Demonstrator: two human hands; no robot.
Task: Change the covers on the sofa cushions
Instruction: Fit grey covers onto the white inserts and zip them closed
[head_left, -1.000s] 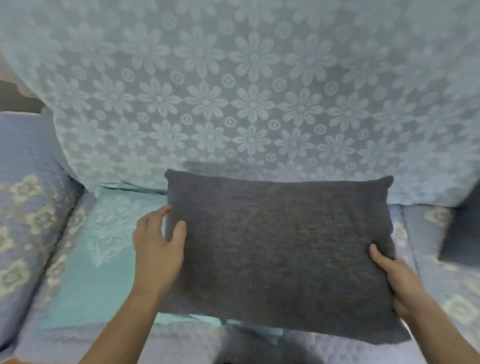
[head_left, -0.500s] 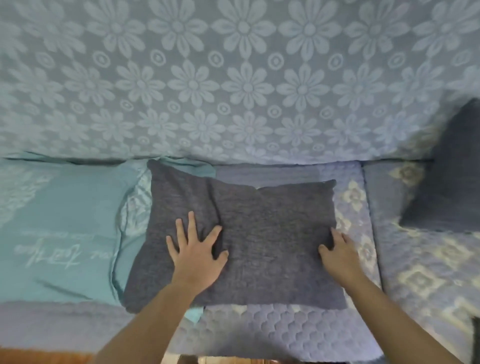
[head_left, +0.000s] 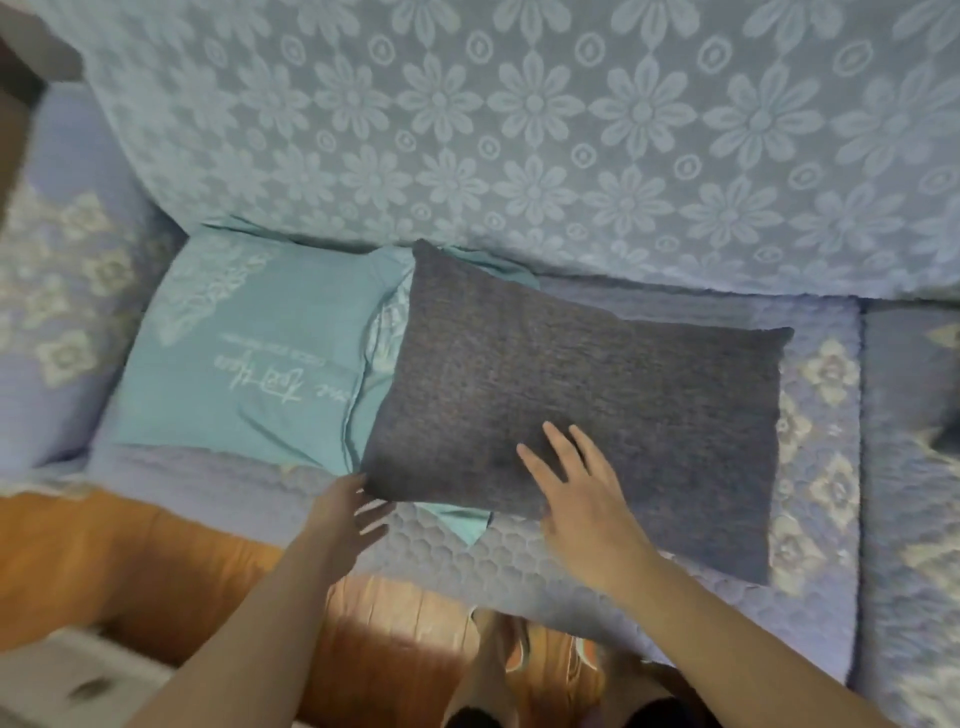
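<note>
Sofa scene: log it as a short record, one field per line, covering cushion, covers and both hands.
grey cushion: lies flat on the sofa seat, overlapping the teal cover
teal cover: spread flat, white print, left of the cushion
left hand: open, fingers at the cushion's near left corner
right hand: open, fingers spread flat on the cushion
backrest throw: blue, flower pattern

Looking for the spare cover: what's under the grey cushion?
Teal fabric pokes out beneath the grey cushion, which also overlaps the teal pillowcase. The rest underneath is hidden.
</note>
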